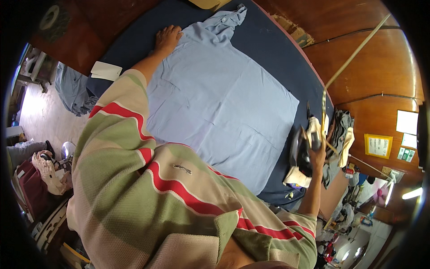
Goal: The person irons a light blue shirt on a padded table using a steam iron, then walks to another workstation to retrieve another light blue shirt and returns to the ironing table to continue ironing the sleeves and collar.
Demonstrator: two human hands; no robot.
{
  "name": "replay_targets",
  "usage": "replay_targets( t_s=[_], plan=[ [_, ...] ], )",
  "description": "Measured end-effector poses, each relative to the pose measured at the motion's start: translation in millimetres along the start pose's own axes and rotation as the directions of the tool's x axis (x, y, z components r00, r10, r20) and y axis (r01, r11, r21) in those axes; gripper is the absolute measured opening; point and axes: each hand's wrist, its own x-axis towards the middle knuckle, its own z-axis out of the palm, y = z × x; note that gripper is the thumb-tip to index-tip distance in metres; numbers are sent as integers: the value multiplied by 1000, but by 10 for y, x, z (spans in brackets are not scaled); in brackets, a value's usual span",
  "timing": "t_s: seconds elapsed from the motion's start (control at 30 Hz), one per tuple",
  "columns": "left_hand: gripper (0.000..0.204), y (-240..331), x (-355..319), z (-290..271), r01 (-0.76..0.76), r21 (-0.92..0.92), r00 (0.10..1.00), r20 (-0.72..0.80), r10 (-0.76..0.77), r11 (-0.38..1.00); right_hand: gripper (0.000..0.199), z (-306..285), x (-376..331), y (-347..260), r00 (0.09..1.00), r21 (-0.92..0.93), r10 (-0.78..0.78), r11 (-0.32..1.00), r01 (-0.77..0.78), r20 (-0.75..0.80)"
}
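A light blue shirt [219, 98] lies spread over a dark navy cloth-covered table [264, 49], with small creases across it. A sleeve with a button reaches toward the far edge. My left hand [168, 39] rests, fingers stretched out, at the far left edge of the shirt. On the right, my right hand [318, 154] is closed around the handle of a dark iron [304, 157]. The iron is at the table's right side, apart from the shirt. Its underside is hidden.
White cards [106, 70] lie at the table's left edge. A long thin stick [358, 49] slants above the iron, near a wooden wall [363, 74]. Dark and cream cloths [341, 134] hang at the right. Blue-grey garments [71, 89] hang at the left.
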Motion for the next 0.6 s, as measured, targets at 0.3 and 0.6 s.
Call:
replay_targets(
  t_s=[0.3, 0.6],
  plan=[
    [24, -195, 212, -108, -243, -82, 963, 102, 250, 967, 51, 549, 1088, -2355, 939, 58, -186, 983, 177, 290],
    [24, -354, 268, -20, -307, -185, 943, 75, 325, 934, 48, 1080, 1602, -4150, 862, 169, -401, 916, 365, 311]
  ],
)
